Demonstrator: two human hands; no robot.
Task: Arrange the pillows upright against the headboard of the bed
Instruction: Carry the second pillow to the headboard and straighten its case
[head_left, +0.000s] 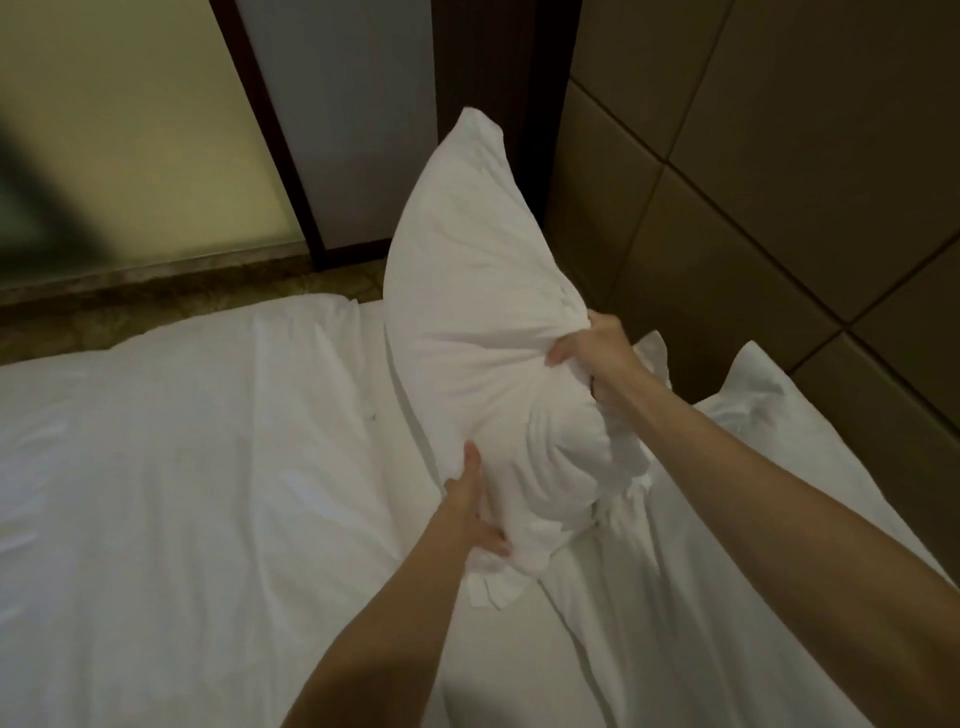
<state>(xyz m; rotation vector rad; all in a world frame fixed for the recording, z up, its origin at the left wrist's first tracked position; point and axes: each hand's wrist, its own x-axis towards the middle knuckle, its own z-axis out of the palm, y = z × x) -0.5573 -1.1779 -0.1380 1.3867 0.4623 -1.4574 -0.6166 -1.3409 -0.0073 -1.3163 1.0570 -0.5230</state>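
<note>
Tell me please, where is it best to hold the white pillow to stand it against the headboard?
Hold the white pillow at its near, bunched end, as the left hand and right hand do now: one from each side. Its far end points toward the padded headboard, so it can likely be pushed upright.
</note>
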